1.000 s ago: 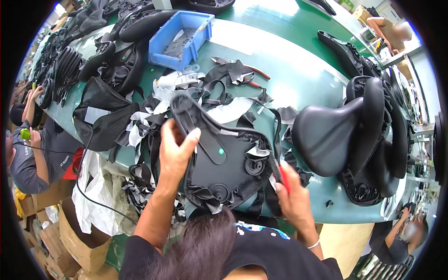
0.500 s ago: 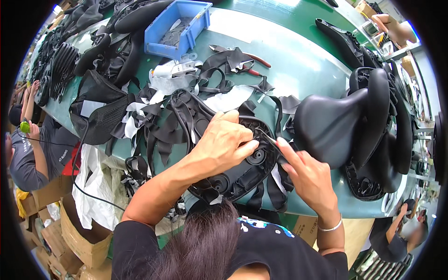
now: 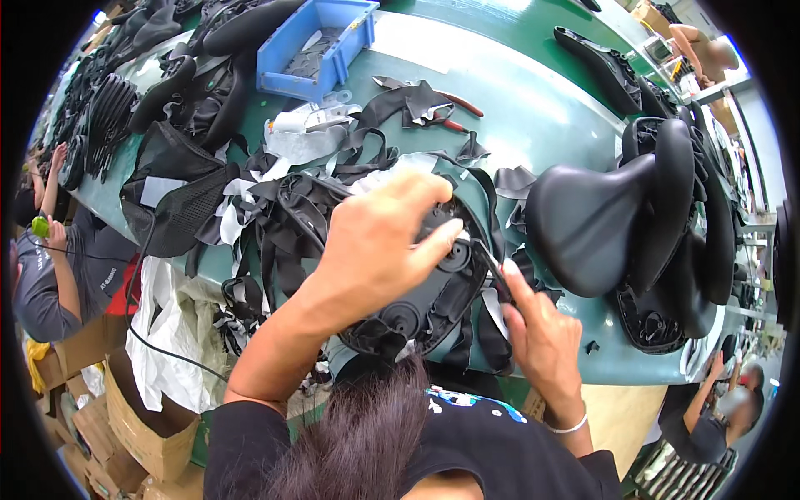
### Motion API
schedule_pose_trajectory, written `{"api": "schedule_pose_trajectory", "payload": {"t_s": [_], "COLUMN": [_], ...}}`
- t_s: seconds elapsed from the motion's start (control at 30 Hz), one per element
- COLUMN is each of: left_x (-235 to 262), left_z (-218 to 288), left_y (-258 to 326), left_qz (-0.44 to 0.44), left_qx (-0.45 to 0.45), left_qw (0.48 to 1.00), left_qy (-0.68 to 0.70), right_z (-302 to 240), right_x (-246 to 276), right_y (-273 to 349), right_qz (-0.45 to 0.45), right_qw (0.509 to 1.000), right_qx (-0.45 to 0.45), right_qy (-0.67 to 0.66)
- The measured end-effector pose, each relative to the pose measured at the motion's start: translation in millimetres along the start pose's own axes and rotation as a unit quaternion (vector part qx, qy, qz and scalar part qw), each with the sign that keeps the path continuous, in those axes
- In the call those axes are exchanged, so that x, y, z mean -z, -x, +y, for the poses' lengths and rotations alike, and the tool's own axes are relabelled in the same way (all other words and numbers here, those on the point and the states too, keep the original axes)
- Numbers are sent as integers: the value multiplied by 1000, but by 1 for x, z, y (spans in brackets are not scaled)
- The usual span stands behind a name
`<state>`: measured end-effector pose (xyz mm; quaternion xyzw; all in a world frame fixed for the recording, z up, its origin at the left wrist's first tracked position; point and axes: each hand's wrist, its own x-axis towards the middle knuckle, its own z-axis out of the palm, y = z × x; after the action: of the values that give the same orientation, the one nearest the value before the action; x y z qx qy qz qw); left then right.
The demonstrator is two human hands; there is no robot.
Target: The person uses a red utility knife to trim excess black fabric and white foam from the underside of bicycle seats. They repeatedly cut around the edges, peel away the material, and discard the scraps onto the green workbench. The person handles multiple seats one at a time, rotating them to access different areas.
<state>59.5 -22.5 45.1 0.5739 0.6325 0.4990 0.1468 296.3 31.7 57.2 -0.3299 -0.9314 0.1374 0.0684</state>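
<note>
An upturned black bicycle saddle lies in front of me, its underside facing up and showing round mounts. Over its far left part, my left hand is curled and somewhat blurred. Dark material shows between its thumb and forefinger, but whether it is pinched there cannot be made out. My right hand grips a slim knife with a metal blade and dark handle. The blade points at the saddle's right rim. Loose black fabric strips hang beside that rim.
Finished-looking black saddles are stacked at the right. Fabric scraps and red-handled pliers lie beyond the work. A blue bin stands at the back, a black mesh bag at the left. Cardboard boxes sit below the table; other people work nearby.
My left hand has shifted left and slightly lifted, its thumb and forefinger farther apart. My right hand has drawn a little nearer to me with the knife. A small black scrap now shows at the right.
</note>
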Motion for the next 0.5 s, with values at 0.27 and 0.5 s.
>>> {"api": "schedule_pose_trajectory", "payload": {"t_s": [0.27, 0.5], "left_x": [-18, -1], "left_z": [0, -23], "left_y": [-11, -31], "left_qz": [-200, 6], "left_qx": [5, 200], "left_qw": [978, 753], "left_qy": [-64, 627], "right_z": [4, -20], "right_x": [-12, 5], "right_y": [-17, 19], "right_qz": [21, -96], "right_qw": [998, 994], "right_qx": [32, -59], "right_qy": [-42, 7]}}
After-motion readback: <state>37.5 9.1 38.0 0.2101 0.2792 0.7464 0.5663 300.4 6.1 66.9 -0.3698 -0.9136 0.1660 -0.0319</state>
